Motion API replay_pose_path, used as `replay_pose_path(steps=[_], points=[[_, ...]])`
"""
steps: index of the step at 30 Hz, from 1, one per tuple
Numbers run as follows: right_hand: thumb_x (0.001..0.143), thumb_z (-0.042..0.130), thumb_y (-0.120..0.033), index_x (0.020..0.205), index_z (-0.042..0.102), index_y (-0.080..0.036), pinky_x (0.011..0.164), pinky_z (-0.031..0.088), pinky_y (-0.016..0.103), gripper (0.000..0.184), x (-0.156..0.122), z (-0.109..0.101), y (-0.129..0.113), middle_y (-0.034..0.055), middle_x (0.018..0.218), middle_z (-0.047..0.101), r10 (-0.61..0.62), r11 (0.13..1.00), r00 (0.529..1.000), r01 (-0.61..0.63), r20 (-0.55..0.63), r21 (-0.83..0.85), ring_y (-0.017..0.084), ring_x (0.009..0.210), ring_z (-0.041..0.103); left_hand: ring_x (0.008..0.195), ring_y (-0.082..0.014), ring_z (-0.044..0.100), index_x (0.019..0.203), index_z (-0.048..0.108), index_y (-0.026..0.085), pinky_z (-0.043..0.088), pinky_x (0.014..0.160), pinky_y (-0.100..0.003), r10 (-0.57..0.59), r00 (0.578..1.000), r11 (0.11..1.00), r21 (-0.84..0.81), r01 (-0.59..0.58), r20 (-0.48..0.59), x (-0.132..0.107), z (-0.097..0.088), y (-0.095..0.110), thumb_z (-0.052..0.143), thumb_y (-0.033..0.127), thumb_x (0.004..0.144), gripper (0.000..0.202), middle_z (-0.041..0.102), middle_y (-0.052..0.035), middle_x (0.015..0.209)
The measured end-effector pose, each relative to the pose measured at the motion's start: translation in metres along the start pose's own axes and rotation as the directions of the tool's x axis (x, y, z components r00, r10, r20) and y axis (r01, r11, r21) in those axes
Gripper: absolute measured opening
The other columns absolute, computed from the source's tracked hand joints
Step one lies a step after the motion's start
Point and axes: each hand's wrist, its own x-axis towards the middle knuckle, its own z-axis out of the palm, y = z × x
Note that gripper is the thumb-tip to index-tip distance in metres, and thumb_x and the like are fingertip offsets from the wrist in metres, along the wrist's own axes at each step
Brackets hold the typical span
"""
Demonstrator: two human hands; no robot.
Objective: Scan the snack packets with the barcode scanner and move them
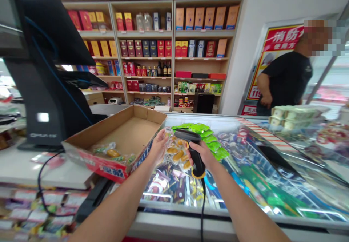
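Observation:
My right hand (201, 151) is wrapped round the handle of a black barcode scanner (188, 136) with yellow trim, its head tilted to the left and its cable hanging down over the counter front. Pinched in my left hand (159, 144) is the upper edge of a clear packet of yellow-brown snacks (177, 154); a small white label shows at its top corner, close to the scanner's head. Part of the packet is hidden behind the scanner. Several bright green packets (207, 134) lie fanned on the glass just beyond and to the right.
An open cardboard box (128, 125) with a few wrapped snacks stands left, beside a black checkout terminal (46, 89). Under the glass counter (226, 120) lie many packaged goods. A dark phone (278, 160) and egg cartons (294, 115) are right; a person (289, 71) stands behind.

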Motion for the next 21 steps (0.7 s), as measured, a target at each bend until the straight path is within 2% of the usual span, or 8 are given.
replay_pose_path(steps=[3, 10, 16, 19, 21], points=[[0.067, 0.073, -0.050, 0.076, 0.058, -0.016, 0.032, 0.042, 0.020, 0.038, 0.0000, 0.0007, 0.0011, -0.0011, 0.051, 0.061, -0.013, 1.000, 1.000, 0.013, -0.004, -0.009, 0.012, 0.034, 0.054, 0.088, -0.0148, 0.066, 0.107, 0.063, 0.023, 0.052, 0.080, -0.028, -0.015, 1.000, 0.999, -0.039, 0.015, 0.000, -0.0002, 0.0008, -0.0028, 0.081, 0.027, 0.061, 0.049, 0.068, -0.0030, 0.106], [0.067, 0.073, -0.051, 0.073, 0.058, -0.016, 0.032, 0.042, 0.020, 0.038, 0.0006, 0.0004, 0.0010, -0.0018, 0.050, 0.059, 0.001, 1.000, 1.000, -0.001, 0.006, 0.011, 0.011, 0.033, 0.053, 0.083, -0.0151, 0.067, 0.108, 0.064, 0.022, 0.053, 0.080, -0.030, -0.036, 0.999, 0.998, -0.053, 0.038, 0.031, -0.0006, 0.0010, -0.0052, 0.081, 0.027, 0.063, 0.048, 0.070, -0.0027, 0.099], [0.067, 0.074, -0.052, 0.072, 0.058, -0.016, 0.032, 0.042, 0.019, 0.039, 0.0006, 0.0004, 0.0018, -0.0020, 0.050, 0.059, -0.006, 1.000, 1.000, 0.006, -0.001, 0.014, 0.011, 0.033, 0.053, 0.084, -0.0159, 0.067, 0.111, 0.064, 0.022, 0.054, 0.079, -0.030, -0.029, 0.999, 0.999, -0.034, 0.031, 0.040, -0.0017, 0.0013, -0.0048, 0.081, 0.028, 0.064, 0.050, 0.070, -0.0039, 0.101], [0.066, 0.074, -0.051, 0.074, 0.058, -0.016, 0.031, 0.041, 0.019, 0.039, 0.0004, 0.0016, 0.0007, -0.0017, 0.049, 0.060, -0.018, 1.000, 1.000, 0.018, -0.007, 0.026, 0.011, 0.033, 0.053, 0.084, -0.0167, 0.067, 0.112, 0.064, 0.022, 0.054, 0.077, -0.030, -0.013, 0.999, 1.000, 0.014, 0.012, 0.032, 0.0001, -0.0015, -0.0063, 0.080, 0.031, 0.065, 0.051, 0.070, -0.0048, 0.102], [0.066, 0.075, -0.051, 0.076, 0.058, -0.016, 0.031, 0.042, 0.019, 0.039, 0.0011, 0.0013, -0.0001, -0.0015, 0.050, 0.060, -0.039, 0.998, 0.999, 0.041, -0.037, 0.049, 0.011, 0.034, 0.053, 0.089, -0.0193, 0.067, 0.113, 0.065, 0.021, 0.053, 0.080, -0.032, 0.029, 0.999, 0.991, 0.128, -0.030, 0.013, 0.0029, -0.0058, -0.0077, 0.077, 0.033, 0.067, 0.048, 0.070, -0.0060, 0.105]])
